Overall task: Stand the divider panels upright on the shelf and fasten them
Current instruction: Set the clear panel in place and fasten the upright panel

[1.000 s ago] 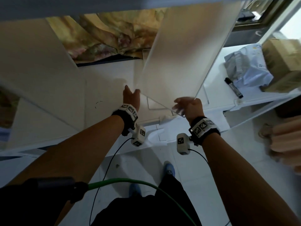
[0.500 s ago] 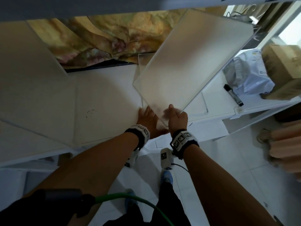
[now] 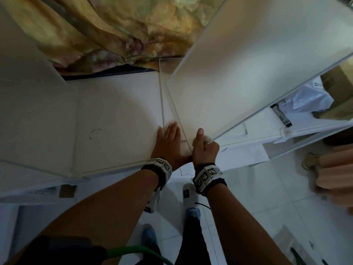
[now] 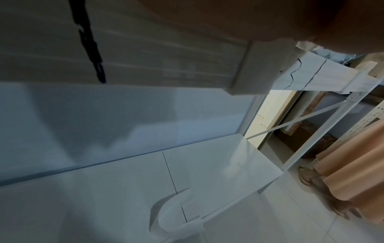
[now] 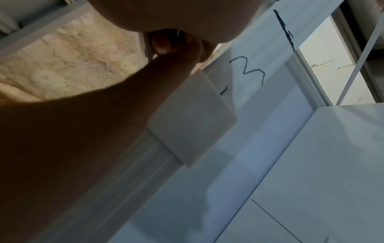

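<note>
In the head view a large frosted white divider panel [image 3: 248, 73] leans tilted over the white shelf [image 3: 114, 121]. Its near lower corner is down by the shelf's front edge. My right hand [image 3: 204, 148] grips that corner, thumb on top; in the right wrist view the fingers [image 5: 172, 44] curl round the panel's edge above a white clip [image 5: 193, 125]. My left hand [image 3: 168, 142] lies flat on the shelf beside the corner, fingers straight. Another divider panel [image 3: 28, 83] stands upright at the left. A clear flat piece [image 3: 164, 92] lies on the shelf under the tilted panel.
A black marker [image 3: 282, 115], a plastic bag [image 3: 309, 98] and a cardboard box [image 3: 340, 81] sit at the shelf's right end. A patterned cloth [image 3: 114, 25] hangs behind. A lower shelf [image 4: 207, 172] carries a white hook-shaped piece [image 4: 172, 212]. A peach curtain [image 3: 334, 178] hangs at the right.
The panel has come down and nearer, its corner now at the shelf's front. Both hands drew together; the left one left the panel and went flat onto the shelf.
</note>
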Demonstrator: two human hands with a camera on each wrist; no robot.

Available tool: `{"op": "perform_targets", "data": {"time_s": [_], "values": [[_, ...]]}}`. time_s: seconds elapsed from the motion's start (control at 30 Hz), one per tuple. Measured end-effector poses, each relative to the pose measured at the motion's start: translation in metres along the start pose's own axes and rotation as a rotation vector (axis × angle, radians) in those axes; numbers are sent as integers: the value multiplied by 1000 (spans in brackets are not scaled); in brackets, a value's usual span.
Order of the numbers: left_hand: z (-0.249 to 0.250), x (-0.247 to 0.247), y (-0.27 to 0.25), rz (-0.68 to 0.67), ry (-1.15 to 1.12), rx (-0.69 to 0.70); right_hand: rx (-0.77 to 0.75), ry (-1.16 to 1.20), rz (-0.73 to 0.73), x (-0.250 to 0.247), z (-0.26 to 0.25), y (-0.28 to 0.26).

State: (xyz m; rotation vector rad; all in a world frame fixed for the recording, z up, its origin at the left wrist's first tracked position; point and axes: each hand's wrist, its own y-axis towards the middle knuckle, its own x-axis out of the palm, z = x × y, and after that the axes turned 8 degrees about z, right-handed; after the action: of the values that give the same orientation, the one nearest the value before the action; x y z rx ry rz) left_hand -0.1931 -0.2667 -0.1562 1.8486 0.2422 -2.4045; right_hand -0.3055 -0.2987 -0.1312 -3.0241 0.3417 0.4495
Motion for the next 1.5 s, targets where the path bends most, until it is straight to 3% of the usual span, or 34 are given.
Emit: {"op": "perform_targets", "data": {"time_s": [0.4, 0.73, 0.87, 1.13, 1.5], "values": [[-4, 2, -3, 51, -19, 28, -49, 1, 111, 14, 22, -4], [-5, 2, -6, 53, -5, 64, 0, 158, 216, 16, 27, -15], [-3, -1, -6, 9, -12, 83, -42, 156, 201, 17, 24, -19], [-10, 5, -5, 49, -49, 82, -35, 149, 186, 30, 28, -26], [-6, 5, 1, 84, -66, 93, -154, 129, 254, 16, 28, -16]]}}
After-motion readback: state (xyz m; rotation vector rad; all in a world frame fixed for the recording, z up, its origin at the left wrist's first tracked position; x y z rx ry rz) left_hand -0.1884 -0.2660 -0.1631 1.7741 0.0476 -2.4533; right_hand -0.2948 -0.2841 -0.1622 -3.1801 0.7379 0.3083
